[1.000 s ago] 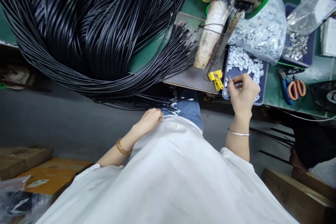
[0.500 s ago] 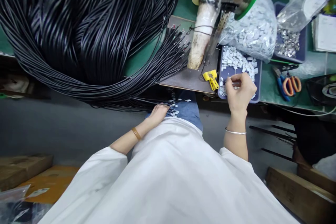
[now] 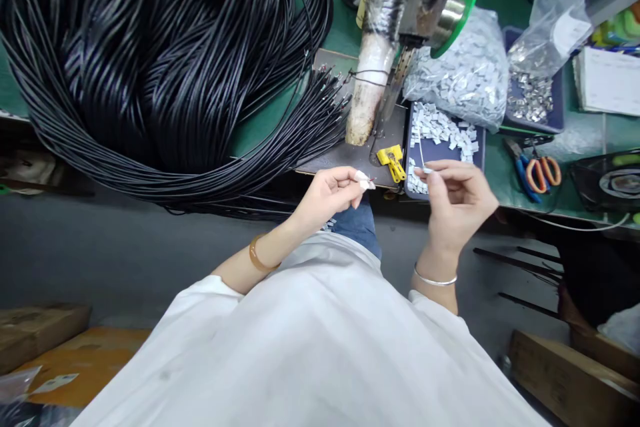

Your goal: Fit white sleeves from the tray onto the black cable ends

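My left hand [image 3: 333, 195] is raised in front of the bench edge, thumb and fingers pinched on a cable end [image 3: 373, 179]. A tiny red wire tip shows past the fingertips; the rest of that cable is hidden by the hand. My right hand [image 3: 455, 203] is over the front of a blue tray [image 3: 481, 159], its thumb and forefinger closed on a thin white strip [image 3: 421, 152] that points upward. Small white tags [image 3: 440, 127] lie loose in this tray. Left of it, a yellow clip [image 3: 392, 161] rests on a grey board.
A big bundle of black cables [image 3: 165, 73] covers the bench's left. A wrapped post [image 3: 367, 90] and a solder spool [image 3: 455, 21] stand behind the board. Further right are a bag of white tags [image 3: 460, 73], a tray of metal pieces [image 3: 533, 97], pliers and scissors [image 3: 537, 173].
My left hand has come up from the lap to the bench edge with a cable end in it. My right hand has shifted slightly down, and its fingers now show a thin white strip.
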Tool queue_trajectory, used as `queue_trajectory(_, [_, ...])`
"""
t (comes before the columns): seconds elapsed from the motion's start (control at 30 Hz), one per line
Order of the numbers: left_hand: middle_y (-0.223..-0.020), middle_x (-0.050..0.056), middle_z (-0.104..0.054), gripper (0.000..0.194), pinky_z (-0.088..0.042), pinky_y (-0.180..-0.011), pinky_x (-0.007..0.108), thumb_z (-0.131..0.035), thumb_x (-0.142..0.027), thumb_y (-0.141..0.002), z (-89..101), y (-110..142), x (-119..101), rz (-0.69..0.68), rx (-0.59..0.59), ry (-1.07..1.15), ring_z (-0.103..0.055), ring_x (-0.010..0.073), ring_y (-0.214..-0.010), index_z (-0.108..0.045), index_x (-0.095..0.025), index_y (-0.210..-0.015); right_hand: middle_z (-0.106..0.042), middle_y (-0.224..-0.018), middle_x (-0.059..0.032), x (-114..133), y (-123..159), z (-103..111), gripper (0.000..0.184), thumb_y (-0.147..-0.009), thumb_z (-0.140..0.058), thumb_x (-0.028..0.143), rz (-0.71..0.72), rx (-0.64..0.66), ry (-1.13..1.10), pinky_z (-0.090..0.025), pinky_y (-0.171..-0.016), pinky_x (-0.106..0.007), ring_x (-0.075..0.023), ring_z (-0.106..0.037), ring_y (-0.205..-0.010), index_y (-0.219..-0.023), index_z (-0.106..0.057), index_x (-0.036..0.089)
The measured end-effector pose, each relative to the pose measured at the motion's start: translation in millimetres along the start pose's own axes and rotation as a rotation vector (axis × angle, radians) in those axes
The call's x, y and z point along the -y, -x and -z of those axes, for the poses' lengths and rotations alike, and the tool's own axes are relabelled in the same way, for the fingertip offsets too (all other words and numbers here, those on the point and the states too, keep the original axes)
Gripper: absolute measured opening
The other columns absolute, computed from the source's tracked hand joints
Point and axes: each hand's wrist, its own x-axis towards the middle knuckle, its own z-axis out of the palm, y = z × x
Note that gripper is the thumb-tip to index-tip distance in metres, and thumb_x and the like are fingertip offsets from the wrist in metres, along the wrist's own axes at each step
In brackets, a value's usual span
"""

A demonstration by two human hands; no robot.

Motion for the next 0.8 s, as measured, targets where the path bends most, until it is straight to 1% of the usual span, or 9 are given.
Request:
queue_trajectory(0.07, [-0.05,-0.003,-0.054,0.032,-0.02,-0.04,0.019,-0.075,-0.042,-0.079,3.0,-9.7,10.8,-0.007,-0.016,0.008,-0.031,0.0016,-0.039,-0.063,-0.013,-0.07,-0.071,-0.089,-0.0032,4.6,8.0,-8.5,0.009,-0.087,-0.069,0.028,0.033,0.055,0.059,-0.061,-0.072,-0.036,-0.0185,-0.07,-0.085,-0.08,-0.067,0.024])
queue_trajectory(0.13, [-0.05,-0.002,-0.055,0.035,-0.026,-0.041,0.019,-0.075,-0.044,-0.079,4.4,-13.9,16.3,-0.05,-0.025,-0.018,-0.036,0.0023,-0.041,-0.063,-0.013,-0.068,-0.072,-0.091,-0.0037,3.6,13.5,-17.5,0.008,-0.088,-0.068,0.029,0.023,0.13,0.061,-0.061,-0.072,-0.036,-0.019,-0.069,-0.087,-0.08,-0.07,0.025])
queue_trajectory(0.23, [-0.055,-0.002,-0.058,0.032,-0.037,-0.048,0.018,-0.077,-0.042,-0.078,3.3,-13.6,16.1,-0.119,-0.047,-0.073,-0.047,0.0044,-0.048,-0.066,-0.013,-0.072,-0.072,-0.096,-0.0032,-4.5,17.1,-29.2,0.007,-0.088,-0.067,0.028,-0.081,0.267,-0.065,-0.062,-0.074,-0.033,-0.0179,-0.07,-0.09,-0.084,-0.072,0.026])
queue_trajectory(0.3, [-0.058,-0.001,-0.06,0.03,-0.041,-0.052,0.018,-0.079,-0.04,-0.076,2.2,-12.8,14.8,-0.146,-0.073,-0.11,-0.052,0.0056,-0.052,-0.068,-0.013,-0.075,-0.073,-0.099,-0.0028,-10.1,17.5,-34.4,0.006,-0.087,-0.068,0.028,-0.14,0.319,-0.149,-0.062,-0.076,-0.032,-0.017,-0.07,-0.093,-0.086,-0.073,0.026])
queue_trajectory(0.4, [-0.062,-0.001,-0.063,0.027,-0.044,-0.053,0.018,-0.08,-0.037,-0.074,1.6,-13.6,15.5,-0.167,-0.113,-0.141,-0.054,0.0061,-0.054,-0.07,-0.012,-0.078,-0.073,-0.101,-0.0029,-14.1,17.2,-37.9,0.006,-0.087,-0.067,0.027,-0.179,0.316,-0.21,-0.062,-0.078,-0.031,-0.0164,-0.07,-0.094,-0.087,-0.073,0.026])
queue_trajectory(0.5, [-0.065,0.0,-0.064,0.025,-0.045,-0.053,0.018,-0.08,-0.035,-0.073,1.0,-15.3,18.2,-0.175,-0.125,-0.142,-0.055,0.0062,-0.055,-0.07,-0.012,-0.078,-0.074,-0.1,-0.0027,-14.0,17.3,-38.3,0.006,-0.087,-0.068,0.026,-0.182,0.303,-0.242,-0.062,-0.078,-0.03,-0.0159,-0.07,-0.093,-0.087,-0.073,0.026])
queue_trajectory(0.67, [-0.069,0.001,-0.066,0.029,-0.047,-0.056,0.018,-0.08,-0.04,-0.073,0.6,-15.8,19.0,-0.199,-0.117,-0.124,-0.056,0.0072,-0.058,-0.07,-0.013,-0.078,-0.074,-0.102,-0.0031,-16.8,18.1,-38.7,0.004,-0.086,-0.069,0.027,-0.228,0.31,-0.289,-0.062,-0.08,-0.031,-0.0158,-0.071,-0.093,-0.085,-0.073,0.025])
queue_trajectory(0.73, [-0.065,0.0,-0.063,0.031,-0.045,-0.054,0.019,-0.079,-0.043,-0.075,3.2,-15.4,16.1,-0.193,-0.075,-0.131,-0.053,0.007,-0.056,-0.07,-0.013,-0.077,-0.074,-0.104,-0.0031,-20.6,17.5,-39.1,0.004,-0.085,-0.07,0.029,-0.269,0.336,-0.343,-0.062,-0.084,-0.033,-0.0168,-0.071,-0.096,-0.085,-0.073,0.026])
queue_trajectory(0.8, [-0.058,-0.001,-0.057,0.032,-0.041,-0.051,0.019,-0.077,-0.044,-0.077,7.2,-15.0,11.9,-0.157,0.019,-0.135,-0.049,0.0065,-0.052,-0.07,-0.013,-0.075,-0.074,-0.105,-0.0026,-24.6,16.0,-39.0,0.005,-0.084,-0.071,0.03,-0.302,0.393,-0.441,-0.061,-0.088,-0.036,-0.0174,-0.072,-0.097,-0.084,-0.073,0.026])
